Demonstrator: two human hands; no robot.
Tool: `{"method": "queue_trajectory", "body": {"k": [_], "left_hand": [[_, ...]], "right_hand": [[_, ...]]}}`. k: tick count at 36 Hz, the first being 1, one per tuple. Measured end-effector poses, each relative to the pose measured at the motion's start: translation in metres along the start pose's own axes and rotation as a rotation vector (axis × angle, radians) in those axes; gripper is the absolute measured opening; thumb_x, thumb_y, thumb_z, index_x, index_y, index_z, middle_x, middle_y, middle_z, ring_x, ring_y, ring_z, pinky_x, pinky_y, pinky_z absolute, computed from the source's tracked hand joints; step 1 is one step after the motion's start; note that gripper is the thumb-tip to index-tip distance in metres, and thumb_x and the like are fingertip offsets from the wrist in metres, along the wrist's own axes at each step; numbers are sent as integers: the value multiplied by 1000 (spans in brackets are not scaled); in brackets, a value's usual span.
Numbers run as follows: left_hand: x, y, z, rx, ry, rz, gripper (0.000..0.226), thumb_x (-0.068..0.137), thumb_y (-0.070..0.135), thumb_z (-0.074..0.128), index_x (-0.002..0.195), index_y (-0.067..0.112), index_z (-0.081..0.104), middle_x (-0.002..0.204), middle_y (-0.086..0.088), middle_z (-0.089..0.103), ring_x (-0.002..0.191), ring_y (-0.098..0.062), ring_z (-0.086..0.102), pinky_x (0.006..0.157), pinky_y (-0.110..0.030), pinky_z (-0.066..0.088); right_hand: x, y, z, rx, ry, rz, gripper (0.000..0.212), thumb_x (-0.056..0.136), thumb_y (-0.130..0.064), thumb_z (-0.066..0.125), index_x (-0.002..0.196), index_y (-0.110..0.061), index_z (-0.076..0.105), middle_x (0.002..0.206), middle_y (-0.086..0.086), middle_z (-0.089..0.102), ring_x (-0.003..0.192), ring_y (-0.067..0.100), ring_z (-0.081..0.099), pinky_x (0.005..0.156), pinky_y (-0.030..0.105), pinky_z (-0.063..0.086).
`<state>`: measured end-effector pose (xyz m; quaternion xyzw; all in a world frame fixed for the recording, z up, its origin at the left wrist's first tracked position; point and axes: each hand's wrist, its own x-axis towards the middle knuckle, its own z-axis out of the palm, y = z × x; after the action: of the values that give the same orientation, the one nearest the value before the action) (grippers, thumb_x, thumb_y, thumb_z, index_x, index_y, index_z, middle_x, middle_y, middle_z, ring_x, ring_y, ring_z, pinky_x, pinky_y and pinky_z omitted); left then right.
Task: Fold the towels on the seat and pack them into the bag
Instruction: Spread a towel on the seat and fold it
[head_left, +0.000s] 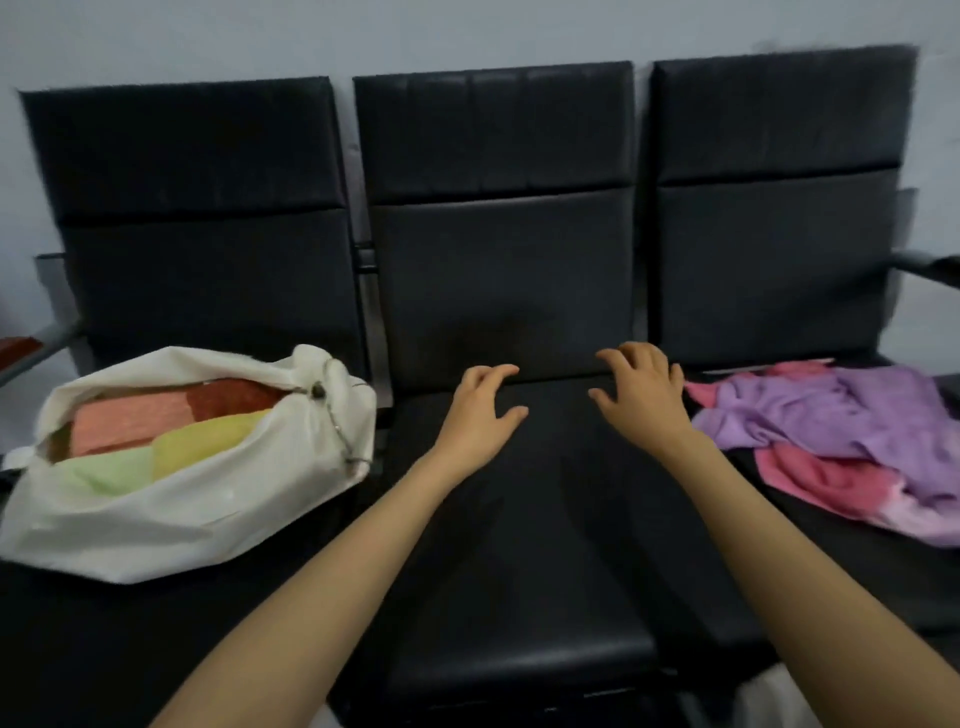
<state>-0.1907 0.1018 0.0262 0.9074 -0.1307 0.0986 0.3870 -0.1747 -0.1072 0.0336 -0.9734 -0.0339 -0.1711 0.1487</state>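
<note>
While nothing is held, both forearms are stretched over the middle seat (519, 545), judged to serve as the folding surface. Left hand (480, 410) and right hand (641, 395) are seen with fingers spread, loosely curled, gripping nothing. Left: white bag (171, 519), mouth open for packing, folded towels (135, 421) inside. Right: purple towel (852, 410) heaped on pink towel (810, 478), unfolded, within reach. Far: backrests (493, 156).

Purple towel (857, 410) partly beyond right edge
</note>
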Motion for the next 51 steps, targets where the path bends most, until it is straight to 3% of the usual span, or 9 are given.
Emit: {"method": "queue_trajectory", "body": {"k": [14, 19, 25, 28, 33, 36, 39, 43, 51], "left_hand": [[65, 99, 212, 57, -450, 104, 52, 92, 28, 62, 140, 19, 44, 141, -6, 33, 131, -22, 39, 108, -27, 31], [95, 119, 268, 104, -488, 142, 52, 93, 21, 58, 142, 14, 42, 143, -11, 35, 131, -26, 40, 111, -30, 29], [133, 130, 319, 231, -443, 238, 56, 96, 14, 50, 149, 11, 31, 151, -13, 30, 138, -32, 29, 113, -39, 27], [148, 127, 332, 405, -415, 304, 49, 96, 20, 49, 144, 14, 39, 149, -10, 34, 136, -31, 31, 105, -43, 35], [162, 117, 337, 391, -280, 370, 23, 87, 32, 62, 89, 10, 68, 101, -11, 68, 102, -31, 58, 78, -35, 40], [157, 120, 327, 263, -305, 375, 24, 87, 24, 63, 96, 2, 60, 99, -18, 66, 91, -36, 57, 77, -39, 43], [152, 114, 320, 222, -473, 291, 11, 90, 17, 53, 100, 13, 51, 100, -9, 66, 91, -31, 59, 82, -40, 48], [149, 102, 310, 217, -585, 248, 32, 88, 16, 60, 119, 11, 56, 105, -7, 63, 96, -26, 58, 88, -35, 46], [141, 96, 315, 328, -485, 267, 19, 91, 20, 60, 104, 7, 67, 122, -12, 46, 116, -28, 41, 96, -32, 38]], "right_hand": [[-34, 217, -7, -67, -193, 568, 47, 92, -26, 54, 137, -14, 44, 149, 19, 25, 141, 35, 16, 112, 51, 24], [-34, 259, -6, -14, -218, 596, 49, 96, -27, 47, 144, -21, 37, 157, 13, 13, 145, 32, 6, 112, 53, 17], [-40, 291, 8, 83, -194, 693, 56, 97, -21, 40, 151, -21, 23, 156, 8, 22, 142, 32, 19, 113, 53, 19], [-38, 296, 13, 109, -178, 725, 56, 99, -19, 38, 152, -18, 19, 155, 8, 25, 141, 31, 22, 111, 53, 20], [-35, 299, 17, 93, -187, 729, 50, 99, -19, 37, 148, -18, 26, 151, 9, 31, 138, 32, 26, 109, 53, 23], [-33, 301, 16, 55, -159, 737, 51, 97, -13, 37, 147, -20, 27, 147, 11, 33, 135, 34, 29, 107, 52, 26], [-36, 308, 21, 15, -111, 736, 46, 95, -10, 40, 141, -14, 37, 142, 15, 37, 130, 37, 34, 104, 50, 31], [-37, 308, 27, 64, -12, 783, 39, 93, -7, 44, 131, -12, 51, 134, 19, 43, 125, 38, 37, 100, 47, 35], [-24, 287, 3, 18, 225, 799, 26, 99, -23, 46, 115, -16, 65, 124, 18, 45, 119, 35, 35, 96, 44, 31]]}}
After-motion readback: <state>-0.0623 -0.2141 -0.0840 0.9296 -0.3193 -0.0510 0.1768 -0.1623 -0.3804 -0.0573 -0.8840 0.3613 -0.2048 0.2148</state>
